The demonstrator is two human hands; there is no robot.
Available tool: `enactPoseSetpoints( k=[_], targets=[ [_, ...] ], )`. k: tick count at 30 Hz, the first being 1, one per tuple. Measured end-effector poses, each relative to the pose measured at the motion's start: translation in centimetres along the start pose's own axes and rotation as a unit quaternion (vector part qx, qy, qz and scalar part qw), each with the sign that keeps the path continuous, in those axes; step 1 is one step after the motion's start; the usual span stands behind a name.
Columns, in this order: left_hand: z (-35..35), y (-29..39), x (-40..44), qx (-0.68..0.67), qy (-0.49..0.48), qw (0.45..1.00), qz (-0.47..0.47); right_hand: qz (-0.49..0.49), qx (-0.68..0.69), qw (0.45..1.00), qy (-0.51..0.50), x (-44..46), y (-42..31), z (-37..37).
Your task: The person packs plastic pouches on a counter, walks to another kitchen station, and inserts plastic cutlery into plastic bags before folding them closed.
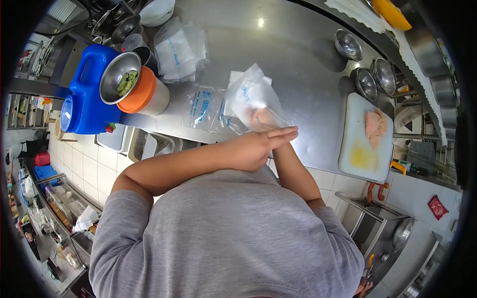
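by a bag (254,94) with illegible blue lettering, the hands (253,150) cross, left open, right i cannot tell.

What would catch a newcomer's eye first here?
Probably the big blue jug on the left, beside an orange-lidded tub topped by a steel bowl of green food. Then the pale cutting board on the right, bearing a pink piece and a yellow stain. Between them, the left hand crosses the other arm near a plastic bag.
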State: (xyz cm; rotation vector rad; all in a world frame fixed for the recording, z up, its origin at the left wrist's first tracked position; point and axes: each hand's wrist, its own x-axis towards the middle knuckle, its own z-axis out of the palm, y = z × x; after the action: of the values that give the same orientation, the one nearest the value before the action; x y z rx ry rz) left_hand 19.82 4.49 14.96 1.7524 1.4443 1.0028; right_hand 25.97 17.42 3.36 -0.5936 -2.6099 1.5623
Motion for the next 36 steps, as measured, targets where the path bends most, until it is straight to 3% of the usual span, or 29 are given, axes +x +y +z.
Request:
enactPoseSetpoints(
  k=[1,2,4,5,7,8,9,10,11,12,13,14,15,16,17,19,20,22,23,25,26,28,29,31,32,33,34,35,36],
  targets=[
    [-0.6,0.7,0.2,-0.004,0.055,0.997,0.047,-0.002,0.001,1.0,-0.006,-0.9,-0.4,-0.8],
    [-1.7,1.2,-0.1,-0.021,0.099,0.994,0.037,-0.007,0.161,0.986,-0.048,-2.0,-1.5,-1.8],
    [-4.5,2.2,-1.1,-0.014,0.216,0.976,-0.036,-0.003,0.468,0.875,-0.127,-4.2,-3.0,-3.6],
    [-5.6,0.6,-1.6,0.001,0.317,0.948,-0.003,-0.114,0.36,0.917,-0.129,-4.5,-2.7,-4.5],
    [-6.9,-3.2,-2.6,-0.106,0.422,0.896,-0.086,-0.031,0.46,0.878,-0.129,-4.0,-3.6,-4.7],
    [-7.0,-5.3,-3.5,-0.164,0.422,0.868,-0.202,0.045,0.547,0.826,-0.128,-3.1,-3.7,-5.0],
    [-6.7,-7.7,-4.2,-0.114,0.395,0.869,-0.275,-0.046,0.56,0.811,-0.163,-2.6,3.2,-4.3],
    [-5.3,-9.5,-4.9,-0.118,0.396,0.865,-0.284,-0.037,0.563,0.809,-0.167,-1.9,2.9,-4.6],
    [-4.1,-11.1,-5.5,-0.142,0.355,0.854,-0.353,0.182,0.451,0.863,-0.137,-1.0,1.7,-5.3],
    [-3.3,-12.3,-5.7,-0.163,0.314,0.839,-0.414,0.383,0.308,0.865,-0.098,-0.2,1.1,-5.8],
    [-2.6,-12.9,-5.7,-0.163,0.319,0.837,-0.413,0.284,0.527,0.798,-0.066,-0.2,1.6,-4.4],
    [-1.6,-13.2,-6.0,-0.184,0.304,0.826,-0.438,0.288,0.526,0.798,-0.069,-0.3,2.3,-4.5],
    [-0.6,-13.5,-6.3,-0.206,0.288,0.813,-0.462,0.179,0.213,0.955,-0.108,-0.5,2.9,-4.6],
    [-0.4,-13.5,-6.3,-0.206,0.289,0.812,-0.463,0.04,-0.129,0.982,-0.131,-0.6,1.4,-5.0],
    [-0.2,-13.6,-6.2,-0.229,0.301,0.795,-0.475,0.04,-0.129,0.982,-0.132,-1.0,2.3,-4.9],
    [0.0,-13.8,-6.1,-0.252,0.315,0.777,-0.484,0.122,0.214,0.962,-0.115,-1.5,4.7,-4.5],
    [0.1,-13.9,-6.0,-0.236,0.312,0.783,-0.483,0.123,0.214,0.962,-0.116,-1.5,5.2,-4.0],
    [0.3,-14.6,-6.2,-0.219,0.308,0.791,-0.482,0.275,0.511,0.809,-0.09,-1.1,5.3,-2.7],
    [0.5,-15.2,-6.4,-0.225,0.307,0.796,-0.471,0.275,0.512,0.809,-0.089,-0.7,5.0,-2.4],
    [0.8,-16.1,-6.8,-0.231,0.305,0.801,-0.46,0.154,0.415,0.893,-0.083,-0.2,3.6,-2.0],
    [0.7,-16.4,-7.1,-0.25,0.299,0.801,-0.454,0.153,0.415,0.893,-0.083,0.0,1.4,-2.5],
    [0.4,-16.4,-7.7,-0.269,0.292,0.802,-0.447,0.079,0.094,0.983,-0.136,0.0,-3.5,-4.1],
    [0.1,-16.1,-8.0,-0.307,0.252,0.796,-0.456,0.077,0.094,0.983,-0.136,0.1,-2.3,-3.5],
    [-0.4,-15.2,-8.2,-0.344,0.213,0.788,-0.464,-0.005,0.327,0.938,-0.111,0.4,1.9,-1.3],
    [-0.7,-14.4,-8.1,-0.484,0.24,0.736,-0.408,-0.007,0.327,0.938,-0.112,0.9,2.6,-0.8],
    [-0.7,-13.8,-8.1,-0.612,0.26,0.664,-0.342,0.091,0.391,0.907,-0.125,1.4,3.2,-0.3],
    [-0.4,-13.6,-8.1,-0.611,0.261,0.665,-0.342,0.189,0.448,0.863,-0.136,1.7,3.2,0.0],
    [-0.1,-13.4,-7.9,-0.643,0.273,0.647,-0.304,0.188,0.448,0.863,-0.137,1.7,3.3,0.3],
    [0.2,-13.2,-7.6,-0.674,0.285,0.628,-0.265,0.042,0.277,0.954,-0.103,1.7,3.3,0.5]
  ],
)
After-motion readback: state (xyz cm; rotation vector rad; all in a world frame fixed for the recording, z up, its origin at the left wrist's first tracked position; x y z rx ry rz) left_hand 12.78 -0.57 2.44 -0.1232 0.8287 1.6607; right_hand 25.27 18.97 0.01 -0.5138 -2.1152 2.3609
